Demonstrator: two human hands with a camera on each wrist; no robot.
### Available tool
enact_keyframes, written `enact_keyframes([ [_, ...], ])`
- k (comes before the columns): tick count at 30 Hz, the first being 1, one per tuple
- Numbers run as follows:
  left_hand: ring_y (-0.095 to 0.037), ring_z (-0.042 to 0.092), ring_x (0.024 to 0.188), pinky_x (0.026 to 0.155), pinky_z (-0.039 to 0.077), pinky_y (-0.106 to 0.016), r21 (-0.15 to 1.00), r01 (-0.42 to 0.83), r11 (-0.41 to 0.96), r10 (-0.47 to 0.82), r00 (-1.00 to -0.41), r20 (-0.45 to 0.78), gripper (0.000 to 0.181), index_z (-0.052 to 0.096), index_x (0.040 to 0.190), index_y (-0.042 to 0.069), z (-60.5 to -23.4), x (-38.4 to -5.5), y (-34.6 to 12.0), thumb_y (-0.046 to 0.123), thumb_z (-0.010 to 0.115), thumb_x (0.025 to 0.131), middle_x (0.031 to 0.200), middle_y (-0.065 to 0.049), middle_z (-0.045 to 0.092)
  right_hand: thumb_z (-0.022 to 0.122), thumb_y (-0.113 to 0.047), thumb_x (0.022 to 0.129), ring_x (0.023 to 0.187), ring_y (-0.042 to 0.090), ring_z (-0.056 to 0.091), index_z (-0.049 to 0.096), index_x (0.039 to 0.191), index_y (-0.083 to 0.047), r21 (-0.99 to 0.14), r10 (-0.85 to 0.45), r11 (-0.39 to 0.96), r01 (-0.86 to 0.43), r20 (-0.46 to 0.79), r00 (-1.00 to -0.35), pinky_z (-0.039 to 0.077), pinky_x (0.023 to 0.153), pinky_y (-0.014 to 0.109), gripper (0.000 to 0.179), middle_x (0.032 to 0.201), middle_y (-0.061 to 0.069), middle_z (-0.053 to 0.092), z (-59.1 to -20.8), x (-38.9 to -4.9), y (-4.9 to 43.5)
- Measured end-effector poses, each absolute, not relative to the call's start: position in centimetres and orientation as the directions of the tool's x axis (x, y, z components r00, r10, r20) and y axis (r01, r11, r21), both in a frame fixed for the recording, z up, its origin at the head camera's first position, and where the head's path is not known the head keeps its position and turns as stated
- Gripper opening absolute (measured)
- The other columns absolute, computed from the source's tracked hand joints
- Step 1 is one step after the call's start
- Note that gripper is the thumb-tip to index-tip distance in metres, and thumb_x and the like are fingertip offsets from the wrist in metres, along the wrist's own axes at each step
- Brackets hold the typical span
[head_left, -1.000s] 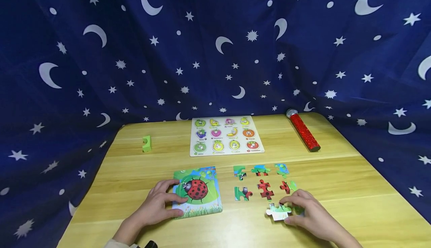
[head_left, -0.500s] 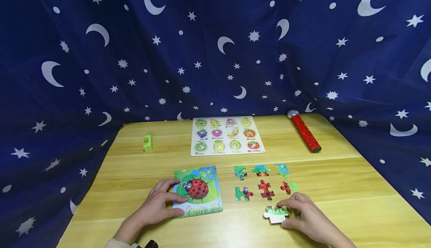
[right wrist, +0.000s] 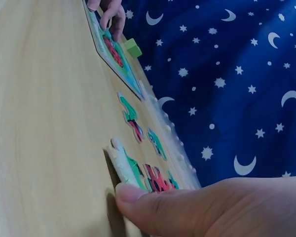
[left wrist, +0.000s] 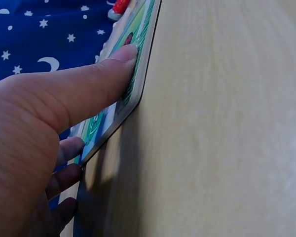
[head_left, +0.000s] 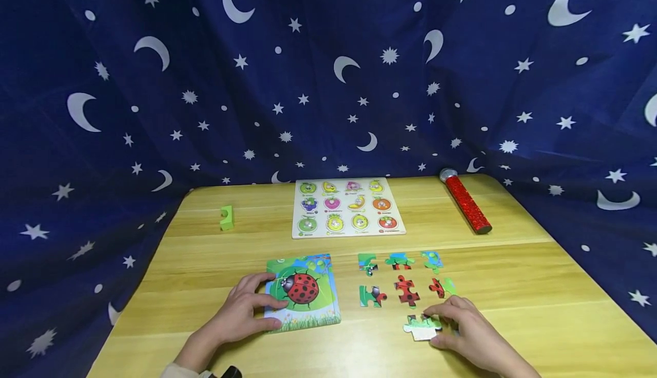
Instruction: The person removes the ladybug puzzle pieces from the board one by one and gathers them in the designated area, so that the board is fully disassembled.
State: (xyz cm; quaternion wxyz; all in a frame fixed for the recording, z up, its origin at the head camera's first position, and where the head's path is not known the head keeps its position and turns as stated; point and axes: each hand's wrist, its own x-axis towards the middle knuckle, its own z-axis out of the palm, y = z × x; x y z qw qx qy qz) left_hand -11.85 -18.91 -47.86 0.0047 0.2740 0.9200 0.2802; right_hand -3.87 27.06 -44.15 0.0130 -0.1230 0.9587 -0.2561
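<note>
My left hand (head_left: 248, 307) rests on the left side of a square ladybird picture board (head_left: 327, 301), fingers spread over its edge. In the left wrist view the thumb (left wrist: 98, 84) lies on the board's printed face, with other fingertips along its edge. At the right, my right hand (head_left: 469, 332) pinches a green and white jigsaw piece (head_left: 424, 333) between thumb and fingers. The right wrist view shows this piece (right wrist: 122, 163) tilted up, its shadow on the table beside it. Beyond it lie several loose ladybird pieces, among them a red centre piece (head_left: 407, 292) and a green corner piece (head_left: 367, 263).
A fruit knob puzzle board (head_left: 349, 207) lies at the back middle. To its right is a red glittery toy microphone (head_left: 467, 204), to its left a small green block (head_left: 227, 218). A dark blue star-and-moon cloth (head_left: 328, 81) hangs behind the wooden table (head_left: 190, 275).
My right hand has shifted slightly left with the jigsaw piece and now stays nearly still. My left hand keeps its place on the board. The head view has drifted a little.
</note>
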Motion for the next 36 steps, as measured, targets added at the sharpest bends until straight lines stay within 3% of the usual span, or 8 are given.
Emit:
enact_keyframes([
  [6, -0.035, 0.04, 0.133, 0.097, 0.034, -0.063, 0.522, 0.497, 0.693, 0.506, -0.851, 0.139, 0.032, 0.074, 0.105, 0.046, -47.75, -11.86, -18.85, 0.058, 0.075, 0.075, 0.143, -0.007, 0.052, 0.081, -0.041, 0.073, 0.089, 0.001, 0.04, 0.069, 0.118, -0.022, -0.466, -0.244, 0.857, -0.221, 0.011, -0.97, 0.039, 0.074, 0.022, 0.05, 0.094, -0.013, 0.052, -44.21, -3.86, 26.91],
  [15, -0.035, 0.04, 0.133, 0.097, 0.034, -0.062, 0.532, 0.496, 0.686, 0.504, -0.852, 0.143, 0.031, 0.074, 0.105, 0.045, -47.69, -11.76, -18.88, 0.056, 0.076, 0.075, 0.143, -0.007, 0.052, 0.08, -0.04, 0.076, 0.092, -0.001, 0.043, 0.071, 0.112, -0.026, -0.453, -0.267, 0.856, -0.249, 0.026, -0.963, 0.043, 0.077, 0.023, 0.04, 0.1, -0.014, 0.056, -44.64, -4.07, 26.81],
  [36, -0.034, 0.042, 0.132, 0.097, 0.035, -0.062, 0.526, 0.501, 0.687, 0.498, -0.852, 0.162, 0.031, 0.074, 0.104, 0.046, -47.68, -11.64, -18.87, 0.053, 0.078, 0.075, 0.143, -0.007, 0.052, 0.079, -0.045, 0.076, 0.093, -0.001, 0.043, 0.069, 0.11, -0.032, -0.454, -0.247, 0.864, -0.218, -0.005, -0.969, 0.044, 0.078, 0.024, 0.038, 0.101, -0.014, 0.056, -44.53, -4.15, 26.88],
])
